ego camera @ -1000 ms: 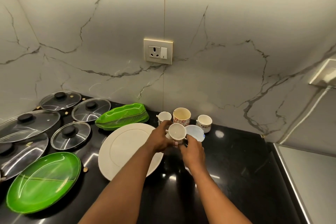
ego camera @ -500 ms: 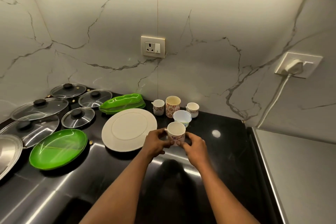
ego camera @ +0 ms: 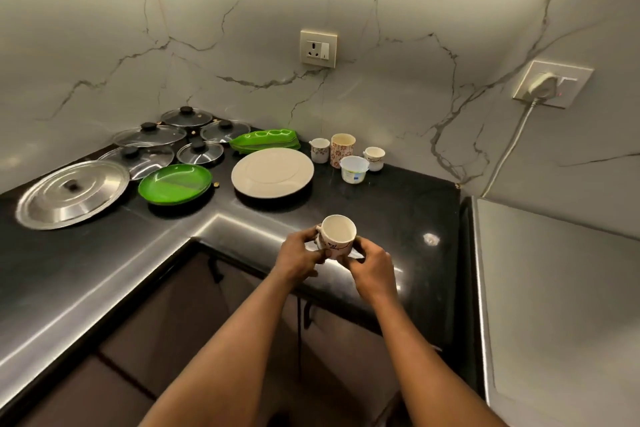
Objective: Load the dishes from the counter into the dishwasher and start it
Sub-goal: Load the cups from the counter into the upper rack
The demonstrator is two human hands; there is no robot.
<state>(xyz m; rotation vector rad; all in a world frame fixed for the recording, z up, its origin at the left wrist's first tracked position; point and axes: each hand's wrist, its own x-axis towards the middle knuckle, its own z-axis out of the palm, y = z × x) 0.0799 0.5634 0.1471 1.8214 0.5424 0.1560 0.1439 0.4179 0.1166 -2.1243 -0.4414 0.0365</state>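
A black L-shaped surface (ego camera: 398,208) runs into a corner of pale marble-veined wall, with dark cabinet fronts below its front edge. Over that front edge, both hands hold a white cup (ego camera: 337,236) upright, clear of the surface. The left hand (ego camera: 299,258) grips it from the left, where its handle sits, and the right hand (ego camera: 372,267) wraps around it from the right, fingers closed on its side. The cup has a dark marking on its front and looks empty inside.

Farther back, near the wall, stand a small patterned cup (ego camera: 319,150), a taller floral mug (ego camera: 342,150) just beside it, another small cup (ego camera: 374,158) to the right, and a pale plastic tub (ego camera: 354,168) in front of those last two. To their left lies a large white plate (ego camera: 272,172), with a stack of green trays (ego camera: 265,140) behind it. A round green plate (ego camera: 175,183) lies left of the white plate. Beyond it, in the corner, several glass lids (ego camera: 162,142) with black knobs lie overlapping, and a large steel lid (ego camera: 72,193) rests at the far left.

On the wall, a socket (ego camera: 318,48) sits above the cups. A second socket (ego camera: 553,83) on the right wall has a plug in it, its cord hanging down towards a grey appliance top (ego camera: 554,288) at the right.
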